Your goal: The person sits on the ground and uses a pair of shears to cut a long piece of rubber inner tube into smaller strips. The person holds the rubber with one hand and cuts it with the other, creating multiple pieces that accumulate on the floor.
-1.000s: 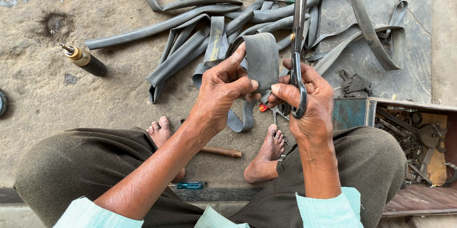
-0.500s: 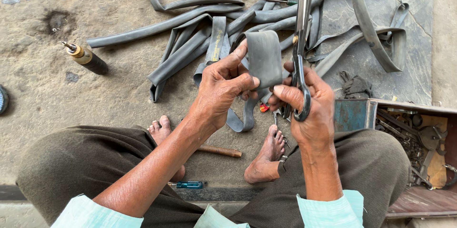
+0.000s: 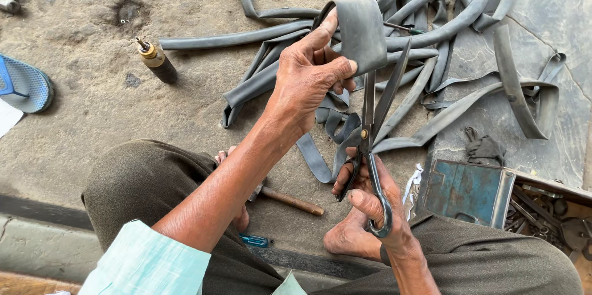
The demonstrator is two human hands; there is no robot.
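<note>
Rough concrete floor point(image 3: 92, 116) lies under a tangle of cut inner tubes point(image 3: 431, 17). His left hand point(image 3: 308, 79) pinches a folded rubber strip point(image 3: 361, 30) taut and raised, while the right hand point(image 3: 376, 202) grips scissors point(image 3: 376, 110), blades parted beneath it. Cutting cleanly, I'd judge, needs steady tension and fingers kept above the blades.
</note>
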